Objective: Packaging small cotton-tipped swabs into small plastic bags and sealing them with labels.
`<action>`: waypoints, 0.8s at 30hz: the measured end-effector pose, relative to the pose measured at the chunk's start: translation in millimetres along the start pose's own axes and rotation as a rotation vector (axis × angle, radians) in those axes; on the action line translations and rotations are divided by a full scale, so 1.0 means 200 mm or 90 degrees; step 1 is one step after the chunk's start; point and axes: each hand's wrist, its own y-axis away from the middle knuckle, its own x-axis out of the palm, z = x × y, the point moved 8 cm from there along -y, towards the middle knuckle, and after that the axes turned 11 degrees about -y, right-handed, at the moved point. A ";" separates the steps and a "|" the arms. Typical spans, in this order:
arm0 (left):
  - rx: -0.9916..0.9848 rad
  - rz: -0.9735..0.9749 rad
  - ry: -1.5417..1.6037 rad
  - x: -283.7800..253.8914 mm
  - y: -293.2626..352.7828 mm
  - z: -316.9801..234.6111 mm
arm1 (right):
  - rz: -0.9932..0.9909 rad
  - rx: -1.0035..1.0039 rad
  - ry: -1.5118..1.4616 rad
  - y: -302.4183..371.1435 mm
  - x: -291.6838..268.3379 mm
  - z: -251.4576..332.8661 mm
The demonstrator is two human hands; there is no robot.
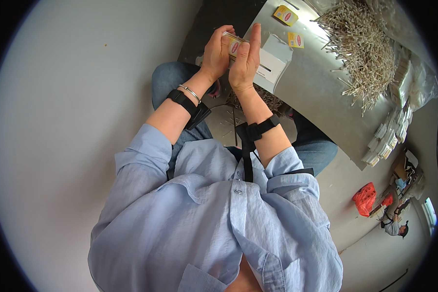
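Observation:
Both hands are raised at the near-left edge of the metal table. My left hand [216, 54] is closed around a small clear plastic box [235, 47] with a yellow, white and red card in it. From the right side, my right hand [246, 65] presses the same box between thumb and palm, its fingers straight up. Just right of that hand lies a white open carton [273, 61] with a dark slot-like mark. Two yellow cards, one farther off [285, 15] and one nearer [295, 40], rest on the table beyond it.
A large heap of thin wooden sticks [362, 53] covers the right part of the metal table [321, 104]. Stacked small clear packs [389, 134] and plastic bags [423, 80] line its far right edge. On the floor sit a red bag [365, 199] and, farther off, another person [395, 227].

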 end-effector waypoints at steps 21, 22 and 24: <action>-0.416 -0.093 0.628 0.16 0.21 0.09 | 0.036 0.004 0.090 -0.01 0.00 0.01; -0.416 -0.095 0.630 0.16 0.22 0.09 | 0.039 0.003 0.091 -0.01 0.00 0.01; -0.396 -0.076 0.592 0.17 0.22 0.09 | 0.035 -0.010 0.096 -0.01 0.00 0.02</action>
